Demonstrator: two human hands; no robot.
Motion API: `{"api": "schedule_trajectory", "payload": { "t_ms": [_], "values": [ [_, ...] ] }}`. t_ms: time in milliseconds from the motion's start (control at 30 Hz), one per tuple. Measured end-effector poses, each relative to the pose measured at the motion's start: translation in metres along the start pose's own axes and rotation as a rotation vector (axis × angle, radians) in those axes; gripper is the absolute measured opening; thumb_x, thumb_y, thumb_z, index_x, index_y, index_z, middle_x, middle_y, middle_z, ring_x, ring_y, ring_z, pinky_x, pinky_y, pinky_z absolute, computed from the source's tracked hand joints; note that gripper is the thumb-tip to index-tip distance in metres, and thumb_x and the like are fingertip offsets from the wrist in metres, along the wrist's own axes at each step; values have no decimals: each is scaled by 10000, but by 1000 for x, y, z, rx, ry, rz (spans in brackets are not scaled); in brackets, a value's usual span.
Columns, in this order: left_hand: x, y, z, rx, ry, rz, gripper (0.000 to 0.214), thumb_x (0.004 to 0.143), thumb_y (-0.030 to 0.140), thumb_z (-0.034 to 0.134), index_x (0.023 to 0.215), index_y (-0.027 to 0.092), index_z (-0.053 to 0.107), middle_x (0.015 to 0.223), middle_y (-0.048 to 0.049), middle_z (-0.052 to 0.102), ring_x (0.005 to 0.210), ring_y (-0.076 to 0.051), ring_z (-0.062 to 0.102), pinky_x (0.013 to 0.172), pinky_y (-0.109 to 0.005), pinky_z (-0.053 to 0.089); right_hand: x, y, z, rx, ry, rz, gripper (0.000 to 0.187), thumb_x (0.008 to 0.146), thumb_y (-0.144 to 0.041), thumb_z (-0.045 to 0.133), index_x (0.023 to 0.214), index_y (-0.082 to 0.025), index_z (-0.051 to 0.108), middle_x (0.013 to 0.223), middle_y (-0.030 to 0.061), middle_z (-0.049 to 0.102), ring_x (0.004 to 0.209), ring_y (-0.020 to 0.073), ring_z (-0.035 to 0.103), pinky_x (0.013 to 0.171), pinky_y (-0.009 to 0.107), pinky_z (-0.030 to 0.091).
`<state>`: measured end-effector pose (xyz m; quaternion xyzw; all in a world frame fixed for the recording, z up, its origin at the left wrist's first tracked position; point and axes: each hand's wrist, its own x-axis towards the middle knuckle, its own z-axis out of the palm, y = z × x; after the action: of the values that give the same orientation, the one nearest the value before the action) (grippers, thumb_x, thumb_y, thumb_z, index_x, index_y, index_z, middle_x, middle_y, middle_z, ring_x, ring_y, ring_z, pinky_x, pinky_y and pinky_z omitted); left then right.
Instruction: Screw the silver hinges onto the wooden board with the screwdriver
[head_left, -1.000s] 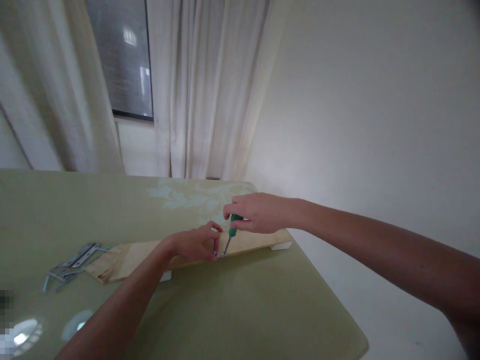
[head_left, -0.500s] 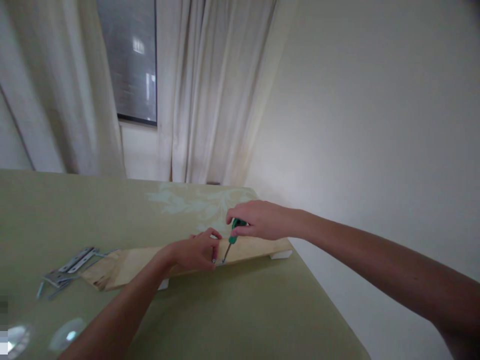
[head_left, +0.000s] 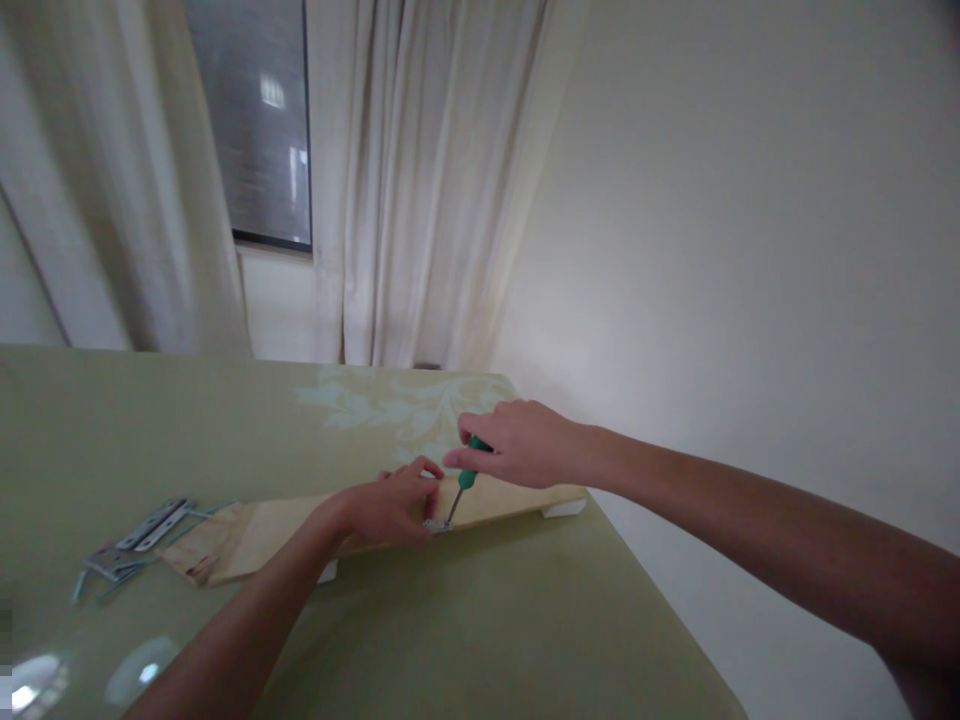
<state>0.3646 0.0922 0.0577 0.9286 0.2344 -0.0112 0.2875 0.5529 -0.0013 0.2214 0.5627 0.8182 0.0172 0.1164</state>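
A pale wooden board lies on the green table, raised on small white blocks. My right hand is closed around a green-handled screwdriver, whose metal tip points down at a small metal piece on the board's near edge. Beside the tip, my left hand rests on the board with its fingers pinched at that metal piece.
Several flat metal hinges and brackets lie on the table left of the board. The table's right edge drops off just past the board's end. Cream curtains and a dark window stand behind the table.
My right hand has shifted slightly on the screwdriver handle, as in turning it. The left hand stays pinched at the same spot. The view has drifted a little.
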Motion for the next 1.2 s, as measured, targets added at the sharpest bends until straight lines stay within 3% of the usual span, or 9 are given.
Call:
{"api": "schedule_trajectory", "payload": {
  "t_ms": [100, 267, 333, 500, 600, 700, 867, 1067, 1200],
  "values": [
    [0, -1, 1, 9, 0, 2, 243, 775, 313, 737, 984, 220, 654, 1539, -107, 484, 1319, -349, 570, 1123, -549, 447, 1, -1, 2, -78, 17, 44, 555, 1123, -620, 333, 1091, -219, 715, 917, 119, 780, 809, 261, 704, 630, 313, 331],
    [0, 1, 1, 1, -5, -19, 245, 795, 357, 736, 986, 227, 652, 1452, -92, 547, 1286, -342, 573, 1133, -560, 449, -4, -3, 1, 93, 10, -278, 297, 1097, -409, 527, 1335, -257, 618, 1174, 82, 784, 1016, 226, 707, 741, 299, 415],
    [1, 0, 1, 7, 4, -9, 212, 804, 327, 710, 981, 227, 649, 1421, -94, 562, 1285, -336, 571, 1120, -543, 460, -2, -3, 3, 100, 41, -219, 329, 1099, -444, 507, 1340, -252, 623, 1159, 94, 789, 1018, 244, 715, 743, 310, 425],
    [1, -2, 3, -8, 8, 5, 205, 817, 345, 713, 968, 229, 636, 1487, -98, 518, 1403, -354, 492, 1151, -539, 436, 5, 2, 10, -22, 60, 43, 609, 1118, -632, 322, 982, -212, 743, 885, 118, 779, 824, 276, 717, 638, 326, 362],
    [0, 1, 1, -13, -9, -22, 193, 833, 339, 707, 970, 223, 635, 1498, -99, 503, 1370, -355, 518, 1160, -564, 422, 3, 6, 5, 80, 43, -172, 343, 1127, -454, 442, 1241, -237, 683, 1099, 99, 788, 986, 251, 715, 725, 315, 425],
    [-1, 4, -2, -4, -33, -41, 190, 833, 319, 704, 980, 222, 632, 1511, -95, 500, 1339, -352, 536, 1162, -573, 417, 2, 6, 0, 178, 13, -315, 307, 1088, -392, 545, 1342, -233, 613, 1248, 104, 751, 1083, 227, 686, 823, 310, 458],
    [-1, 4, -1, 6, -28, -30, 183, 845, 322, 698, 962, 212, 611, 1492, -111, 512, 1335, -342, 539, 1144, -546, 436, 12, 2, -1, 22, 49, 0, 548, 1105, -628, 350, 1038, -221, 711, 987, 116, 780, 834, 260, 683, 649, 325, 358],
    [-2, 2, -1, 18, -29, -29, 180, 836, 308, 691, 980, 217, 634, 1455, -101, 535, 1310, -333, 554, 1155, -556, 415, 19, 0, -6, 76, -14, -308, 308, 1053, -403, 528, 1300, -278, 663, 1110, 66, 800, 912, 223, 692, 692, 302, 391],
    [-1, 4, -1, 10, -29, -31, 197, 830, 321, 709, 969, 217, 616, 1507, -101, 506, 1347, -345, 539, 1153, -567, 421, 22, 1, -4, -84, 49, -69, 549, 1104, -588, 395, 997, -206, 775, 943, 126, 796, 827, 260, 703, 646, 325, 371]
  ]
}}
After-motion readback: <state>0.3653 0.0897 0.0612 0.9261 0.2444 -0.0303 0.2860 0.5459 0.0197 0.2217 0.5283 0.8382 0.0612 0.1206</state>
